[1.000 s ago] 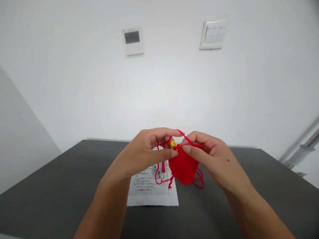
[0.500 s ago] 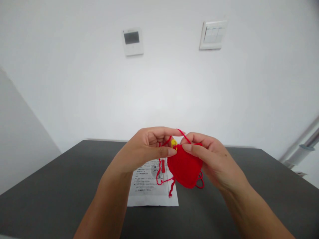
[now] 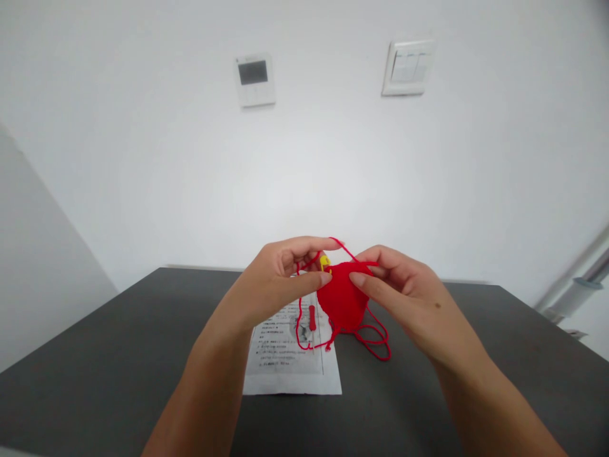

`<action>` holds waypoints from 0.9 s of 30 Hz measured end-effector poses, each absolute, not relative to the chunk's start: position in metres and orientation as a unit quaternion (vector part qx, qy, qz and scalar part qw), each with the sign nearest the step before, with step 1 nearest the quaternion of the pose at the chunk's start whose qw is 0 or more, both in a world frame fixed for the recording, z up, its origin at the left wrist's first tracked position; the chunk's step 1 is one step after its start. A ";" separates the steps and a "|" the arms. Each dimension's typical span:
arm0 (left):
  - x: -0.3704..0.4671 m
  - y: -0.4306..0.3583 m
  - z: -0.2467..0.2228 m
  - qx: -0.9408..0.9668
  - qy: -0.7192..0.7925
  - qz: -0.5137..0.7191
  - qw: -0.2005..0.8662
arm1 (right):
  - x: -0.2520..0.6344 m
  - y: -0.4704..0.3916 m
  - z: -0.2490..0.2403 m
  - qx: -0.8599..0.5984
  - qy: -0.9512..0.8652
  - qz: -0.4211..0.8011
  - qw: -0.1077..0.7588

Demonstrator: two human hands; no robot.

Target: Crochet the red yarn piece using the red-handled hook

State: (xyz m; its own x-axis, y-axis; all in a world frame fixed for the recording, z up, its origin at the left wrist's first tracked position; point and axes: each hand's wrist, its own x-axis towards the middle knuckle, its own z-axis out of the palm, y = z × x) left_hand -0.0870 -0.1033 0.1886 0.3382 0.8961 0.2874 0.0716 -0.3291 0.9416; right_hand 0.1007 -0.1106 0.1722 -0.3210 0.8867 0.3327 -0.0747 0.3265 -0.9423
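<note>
Between my two hands hangs a flat red crochet piece (image 3: pixel 343 298), rounded toward the bottom. My left hand (image 3: pixel 280 276) pinches its upper left edge, beside a yellow stitch marker (image 3: pixel 325 261). Red yarn (image 3: pixel 349 252) runs over the raised left index finger and slants down to the top edge. At the upper right, the thumb and fingers of my right hand (image 3: pixel 409 285) grip the piece. A short, straight red length sticks out along the top there; whether it is yarn or a tool I cannot tell. Below, loose yarn loops (image 3: pixel 380 343) trail over the table.
A printed sheet (image 3: pixel 285 384) lies on the dark table (image 3: pixel 143 355) under the work. On it rests a slim tool with a red handle (image 3: pixel 313 317). The white wall behind carries a panel with a screen (image 3: pixel 254 79) and a light switch (image 3: pixel 408 68).
Both hands have risen slightly and moved a little apart along the top edge. The crochet piece has tilted and shifted left and up, and more of the loose yarn loops shows below it.
</note>
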 end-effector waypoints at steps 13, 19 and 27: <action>-0.091 -0.087 0.182 0.711 0.389 0.506 0.295 | 0.088 -0.070 0.137 -0.375 -0.709 0.317 0.506; -0.091 -0.077 0.180 0.709 0.382 0.493 0.330 | 0.052 -0.041 0.068 -0.518 -0.834 0.055 0.180; -0.089 -0.080 0.184 0.678 0.365 0.468 0.434 | 0.033 -0.045 0.031 -0.523 -0.841 0.045 0.133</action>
State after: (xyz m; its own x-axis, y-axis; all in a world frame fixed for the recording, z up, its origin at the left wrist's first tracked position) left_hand -0.0892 -0.0804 0.1842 0.2956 0.9011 0.3172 0.0879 -0.3563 0.9302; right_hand 0.0333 -0.0454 0.0311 -0.4178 0.8912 0.1765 0.8676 0.4491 -0.2137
